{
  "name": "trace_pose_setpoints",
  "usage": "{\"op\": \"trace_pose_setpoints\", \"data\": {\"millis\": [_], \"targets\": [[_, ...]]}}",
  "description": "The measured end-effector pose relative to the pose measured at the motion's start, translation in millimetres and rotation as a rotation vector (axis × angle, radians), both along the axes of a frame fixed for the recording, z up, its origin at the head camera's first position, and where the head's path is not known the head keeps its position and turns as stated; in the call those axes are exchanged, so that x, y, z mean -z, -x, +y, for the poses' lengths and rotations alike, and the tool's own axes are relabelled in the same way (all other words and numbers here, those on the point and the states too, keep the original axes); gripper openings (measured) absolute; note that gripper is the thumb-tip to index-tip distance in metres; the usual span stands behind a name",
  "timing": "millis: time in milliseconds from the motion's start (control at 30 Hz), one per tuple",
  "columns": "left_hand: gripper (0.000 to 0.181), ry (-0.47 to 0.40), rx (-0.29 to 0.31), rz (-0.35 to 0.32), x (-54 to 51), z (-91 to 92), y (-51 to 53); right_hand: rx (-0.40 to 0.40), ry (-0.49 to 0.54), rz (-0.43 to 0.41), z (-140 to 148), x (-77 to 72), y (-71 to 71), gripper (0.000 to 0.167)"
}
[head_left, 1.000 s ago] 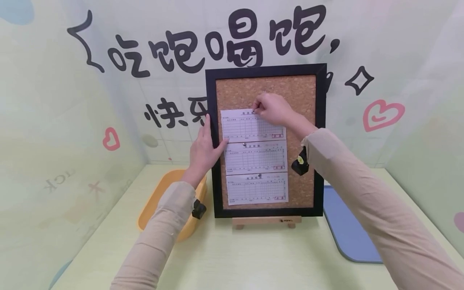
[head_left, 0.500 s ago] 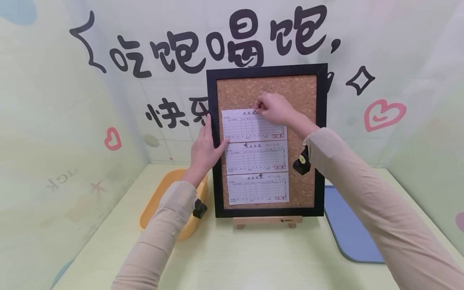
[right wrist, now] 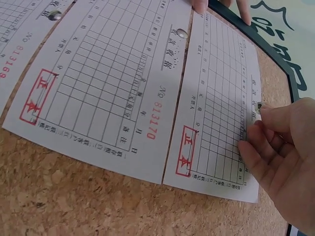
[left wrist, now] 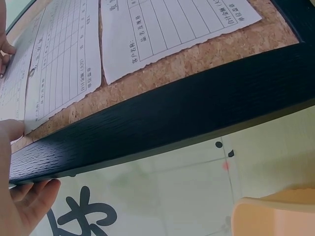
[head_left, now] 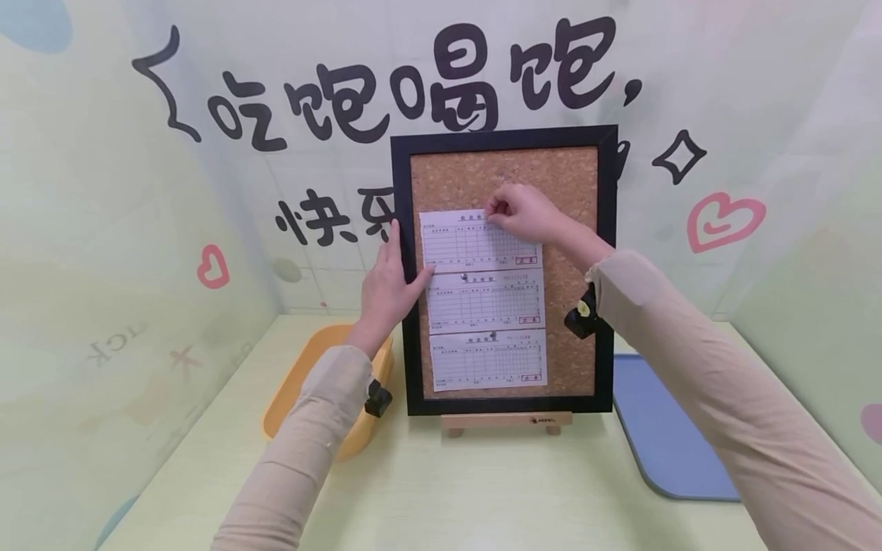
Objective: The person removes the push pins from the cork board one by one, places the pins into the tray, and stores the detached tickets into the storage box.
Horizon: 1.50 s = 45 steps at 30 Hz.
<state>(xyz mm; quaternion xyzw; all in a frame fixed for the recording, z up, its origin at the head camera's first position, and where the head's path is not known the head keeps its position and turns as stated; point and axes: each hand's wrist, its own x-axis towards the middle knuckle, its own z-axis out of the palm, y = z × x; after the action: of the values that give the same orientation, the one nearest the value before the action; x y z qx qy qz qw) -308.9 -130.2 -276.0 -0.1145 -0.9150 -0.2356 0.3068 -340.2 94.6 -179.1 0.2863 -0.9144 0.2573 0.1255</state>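
Note:
A black-framed cork board (head_left: 572, 360) leans upright on a small wooden easel (head_left: 506, 420). Three printed receipt slips lie on it one above another: the top receipt (head_left: 451, 241), the middle receipt (head_left: 482, 302) and the bottom receipt (head_left: 485, 360). Silver pushpins, one in the middle receipt (right wrist: 181, 33) and one in the bottom receipt (right wrist: 54, 15), sit near their top edges. My left hand (head_left: 394, 287) grips the frame's left side, thumb in front and fingers behind. With curled fingers, my right hand (head_left: 527, 210) pinches a pushpin (right wrist: 260, 106) at the top receipt's upper edge.
To the left of the board stands a yellow-orange basin (head_left: 313, 360), partly behind the left forearm. A blue-grey tray (head_left: 671, 436) lies on the table at the right, partly covered by the right sleeve. Behind the board is a printed wall (head_left: 331, 30).
My right wrist has shifted slightly to the right, while its fingertips stay at the top receipt's upper edge. The left hand keeps its hold on the frame.

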Motion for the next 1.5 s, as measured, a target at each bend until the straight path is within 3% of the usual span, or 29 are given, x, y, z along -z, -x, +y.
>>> {"op": "trace_pose_setpoints", "data": {"millis": [700,933,1033,1233,1400,1500], "targets": [[0.086,0.065,-0.067,-0.009,-6.7,-0.7,-2.8,-0.007,0.014,0.020,18.8,20.4,-12.6,0.005],[0.079,0.088,-0.058,0.099,-13.6,-4.0,-1.2,-0.009,0.012,0.009,21.7,24.6,-14.4,0.006],[0.075,0.099,-0.056,0.166,-19.8,-4.1,0.4,-0.009,0.014,0.004,22.8,25.0,-14.8,0.007],[0.066,0.114,-0.056,0.239,-33.0,-2.9,4.3,-0.010,0.007,0.020,25.0,26.5,-14.9,0.005],[0.061,0.164,0.000,0.288,-42.6,-5.0,6.7,-0.011,-0.007,0.031,25.0,28.8,-14.9,0.004],[0.059,0.220,0.063,0.281,-50.7,-5.0,7.8,-0.014,-0.013,0.037,24.5,29.3,-15.2,0.004]]}}
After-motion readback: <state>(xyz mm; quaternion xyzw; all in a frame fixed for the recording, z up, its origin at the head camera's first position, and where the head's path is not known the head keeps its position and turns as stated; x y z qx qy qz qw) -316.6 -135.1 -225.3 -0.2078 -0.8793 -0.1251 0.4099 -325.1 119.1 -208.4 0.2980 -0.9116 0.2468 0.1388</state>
